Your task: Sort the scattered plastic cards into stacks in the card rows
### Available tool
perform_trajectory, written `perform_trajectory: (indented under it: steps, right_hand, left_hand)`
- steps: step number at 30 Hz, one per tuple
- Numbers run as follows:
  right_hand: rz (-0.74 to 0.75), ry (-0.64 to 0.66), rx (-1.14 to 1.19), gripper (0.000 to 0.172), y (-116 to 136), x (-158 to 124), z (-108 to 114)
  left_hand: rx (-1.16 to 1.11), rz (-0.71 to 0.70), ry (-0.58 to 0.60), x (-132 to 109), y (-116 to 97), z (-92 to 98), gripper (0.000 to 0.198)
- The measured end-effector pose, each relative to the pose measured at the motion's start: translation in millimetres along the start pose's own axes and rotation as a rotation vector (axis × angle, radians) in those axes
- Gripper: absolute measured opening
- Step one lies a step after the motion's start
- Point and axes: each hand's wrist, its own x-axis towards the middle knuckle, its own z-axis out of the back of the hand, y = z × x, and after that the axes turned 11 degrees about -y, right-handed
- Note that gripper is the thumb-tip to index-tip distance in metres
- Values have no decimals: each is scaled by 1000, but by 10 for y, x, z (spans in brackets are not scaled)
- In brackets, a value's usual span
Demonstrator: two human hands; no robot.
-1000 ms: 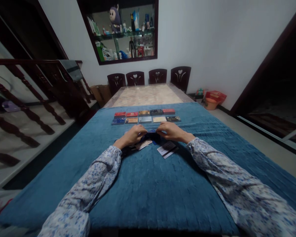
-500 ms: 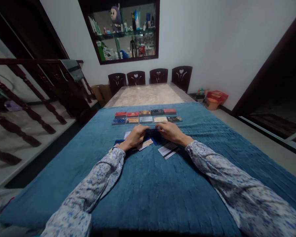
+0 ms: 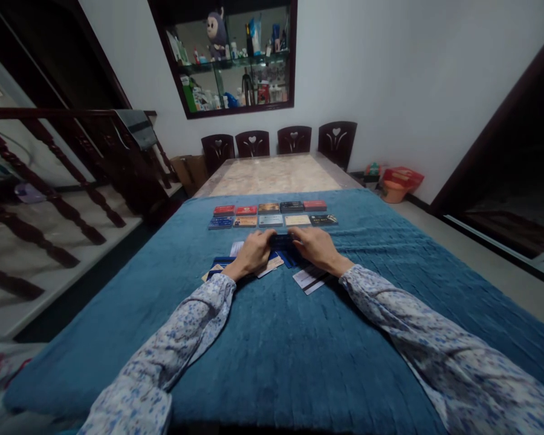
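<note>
Between my two hands is a dark blue card [image 3: 281, 240], perhaps more than one, held by its short ends. My left hand [image 3: 257, 251] closes on its left end, fingers bent. At the other end my right hand [image 3: 316, 246] pinches it with thumb and fingers. Loose blue cards [image 3: 289, 260] lie on the cloth below. A white card with a dark stripe [image 3: 310, 279] rests under my right wrist. Near my left wrist are more cards, blue and tan [image 3: 224, 262], partly covered by the hand. Beyond my hands, two rows of card stacks [image 3: 271, 220] stand side by side.
A blue cloth [image 3: 290, 350] covers the near part of the table; bare marble top [image 3: 276, 172] shows behind it. Several dark chairs [image 3: 294, 140] line the far end. A wooden railing [image 3: 49, 157] stands at left, an orange bucket [image 3: 393, 190] on the floor at right.
The held card sits slightly lower and tilts so that more of its dark face shows. My hands keep their grip. The whole view has shifted a little.
</note>
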Motion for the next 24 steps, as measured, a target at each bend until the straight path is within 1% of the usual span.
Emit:
perform_trajectory:
  steps: [6,13,19,24]
  right_hand:
    - [-33,25,-6,36,3,-10,-6]
    - [29,65,56,50,-24,12,-11]
    - [61,41,70,56,-52,27,-48]
    - [66,32,31,55,-45,26,-52]
  left_hand:
    - [58,35,32,-23,-64,-13,45]
    - [81,56,49,-7,-63,20,47]
    - [7,75,13,6,-34,48,48]
    - [-14,55,21,9,4,86,52]
